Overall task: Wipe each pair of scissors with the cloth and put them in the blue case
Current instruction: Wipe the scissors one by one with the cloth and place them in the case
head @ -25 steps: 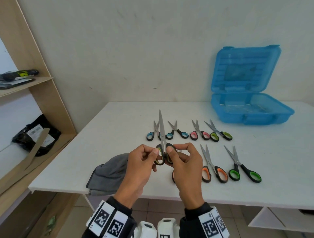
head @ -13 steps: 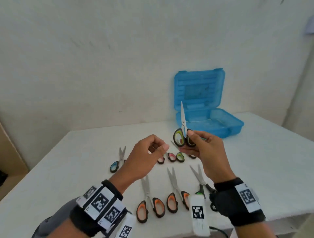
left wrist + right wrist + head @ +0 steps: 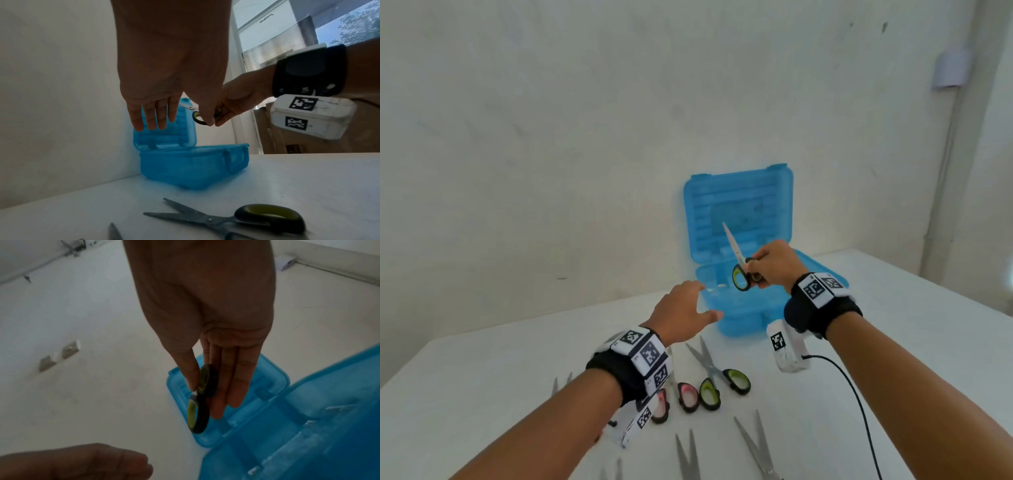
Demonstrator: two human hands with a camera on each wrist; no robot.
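Note:
My right hand pinches the black-and-green handles of a pair of scissors, blades pointing up, held above the open blue case at the back of the white table. In the right wrist view thumb and fingers clamp the scissors' handle loops over the case. My left hand hovers empty with fingers straight, just left of the case's front corner. The left wrist view shows the left hand's fingers spread in front of the case lid. No cloth is in view.
Several more scissors lie on the table near me: a green-handled pair, a pink-handled pair and bare blades at the lower edge. A black cable trails from my right wrist camera. A wall stands close behind the case.
My right hand has carried the scissors forward to above the blue case. The left hand has let go of them, opened and reached toward the case. My head has moved closer.

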